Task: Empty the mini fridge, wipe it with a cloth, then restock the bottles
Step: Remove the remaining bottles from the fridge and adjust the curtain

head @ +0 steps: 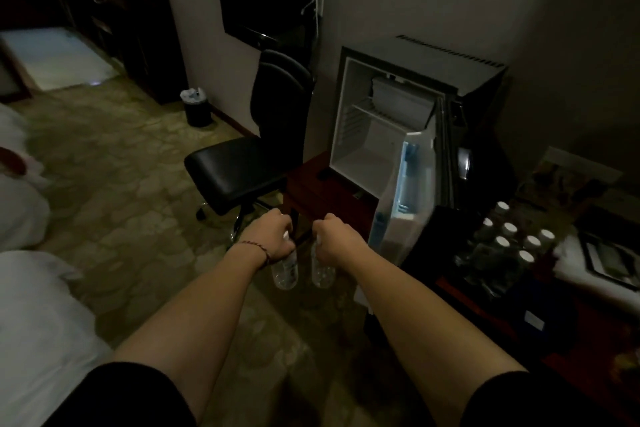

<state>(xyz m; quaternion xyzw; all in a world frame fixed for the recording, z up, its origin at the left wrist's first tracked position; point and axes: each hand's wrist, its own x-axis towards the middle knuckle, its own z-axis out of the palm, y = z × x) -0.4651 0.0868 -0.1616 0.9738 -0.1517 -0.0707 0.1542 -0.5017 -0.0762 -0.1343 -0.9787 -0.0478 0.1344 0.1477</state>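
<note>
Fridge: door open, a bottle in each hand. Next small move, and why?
Probably carry both bottles forward to the mini fridge: the left hand and right hand each grip a clear bottle by its top, and the shelves look bare.

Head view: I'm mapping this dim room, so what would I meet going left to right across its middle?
White bedding → lined waste bin → black chair → open mini fridge → cluster of white-capped bottles.

Both bare arms reach forward and down; left hand [268,236] and right hand [334,239] each grip a bottle neck, knuckles up
</note>
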